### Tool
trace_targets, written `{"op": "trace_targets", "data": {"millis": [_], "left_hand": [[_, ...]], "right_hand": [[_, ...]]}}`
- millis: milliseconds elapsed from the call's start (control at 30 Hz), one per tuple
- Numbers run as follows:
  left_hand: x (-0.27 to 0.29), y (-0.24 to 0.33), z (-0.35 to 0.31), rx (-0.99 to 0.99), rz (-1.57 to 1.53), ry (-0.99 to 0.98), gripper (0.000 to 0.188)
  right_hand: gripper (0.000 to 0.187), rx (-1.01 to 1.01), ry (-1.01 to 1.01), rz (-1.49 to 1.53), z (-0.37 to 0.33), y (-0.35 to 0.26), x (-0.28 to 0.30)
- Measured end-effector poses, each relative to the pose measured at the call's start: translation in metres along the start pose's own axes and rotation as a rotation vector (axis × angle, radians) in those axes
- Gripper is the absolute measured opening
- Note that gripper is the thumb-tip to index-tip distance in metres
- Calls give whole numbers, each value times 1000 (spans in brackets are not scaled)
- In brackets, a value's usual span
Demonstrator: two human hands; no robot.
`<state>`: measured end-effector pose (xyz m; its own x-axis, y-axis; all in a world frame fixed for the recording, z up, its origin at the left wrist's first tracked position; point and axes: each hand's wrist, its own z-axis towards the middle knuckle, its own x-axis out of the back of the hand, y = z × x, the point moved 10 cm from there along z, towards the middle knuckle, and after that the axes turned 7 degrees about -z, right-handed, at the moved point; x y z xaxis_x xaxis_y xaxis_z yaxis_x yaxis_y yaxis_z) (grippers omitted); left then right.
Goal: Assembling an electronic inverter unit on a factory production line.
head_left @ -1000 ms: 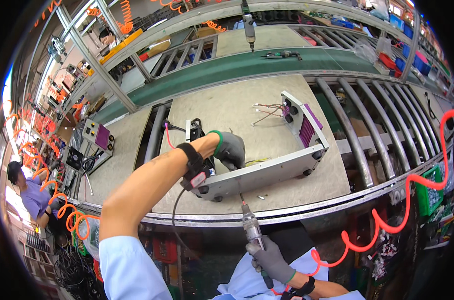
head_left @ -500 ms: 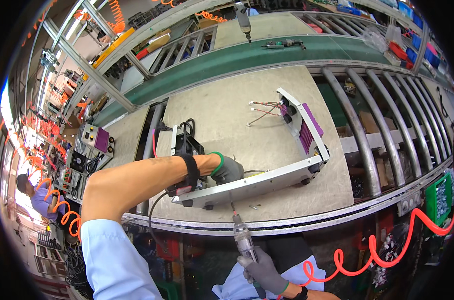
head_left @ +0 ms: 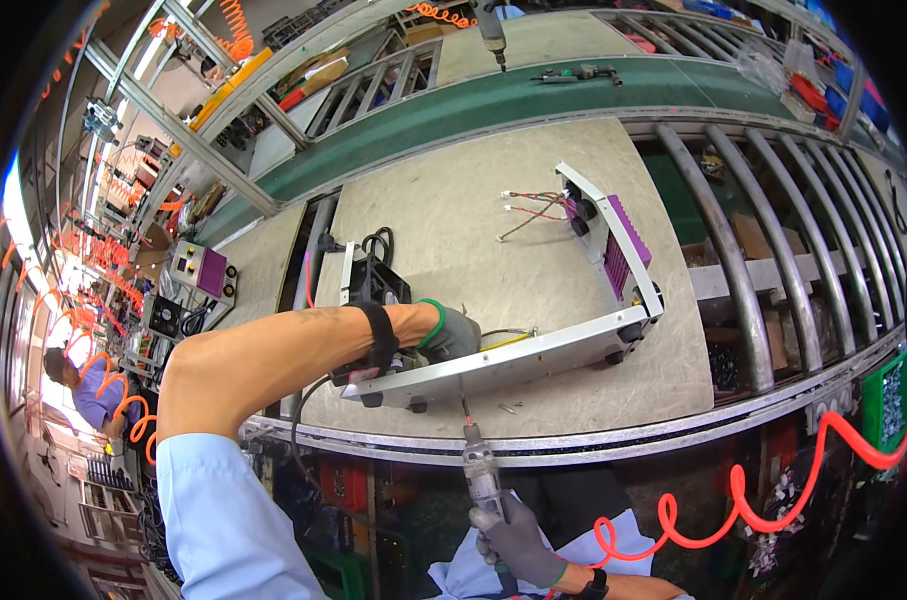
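A grey sheet-metal chassis (head_left: 564,350) stands on its side on the bench board, its black rubber feet toward me. One end carries a purple front panel (head_left: 626,252) with loose wires (head_left: 536,208); the other holds a black part (head_left: 382,282) and a coiled cable. My left hand (head_left: 454,335), in a grey glove, reaches behind the chassis wall with curled fingers, their tips hidden. In my gloved right hand (head_left: 522,543) is an air screwdriver (head_left: 483,478). Its bit points up at the near face of the chassis wall, below my left hand. A small screw (head_left: 512,407) lies nearby.
A red coiled air hose (head_left: 744,510) hangs at the lower right. Metal rollers (head_left: 724,270) run right of the board (head_left: 664,380). Beyond lies a green belt (head_left: 664,88) bearing another tool (head_left: 579,74); a screwdriver (head_left: 492,35) hangs above it. A person (head_left: 92,390) works far left.
The view has shifted slightly. My left hand has drawn back a little to the left, baring more of a yellow-green wire. The screwdriver stays at the chassis wall in my right hand.
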<state>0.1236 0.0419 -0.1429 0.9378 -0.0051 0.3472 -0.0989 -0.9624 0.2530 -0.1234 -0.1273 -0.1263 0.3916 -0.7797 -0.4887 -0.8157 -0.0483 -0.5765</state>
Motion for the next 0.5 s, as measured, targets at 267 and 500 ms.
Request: {"op": "trace_targets", "data": {"millis": [267, 500], "left_hand": [[6, 6, 0, 142, 86, 93, 40], [7, 11, -17, 282, -65, 111, 48]], "right_hand": [[27, 12, -96, 176, 5, 9, -13], [29, -9, -60, 163, 6, 13, -8]]}}
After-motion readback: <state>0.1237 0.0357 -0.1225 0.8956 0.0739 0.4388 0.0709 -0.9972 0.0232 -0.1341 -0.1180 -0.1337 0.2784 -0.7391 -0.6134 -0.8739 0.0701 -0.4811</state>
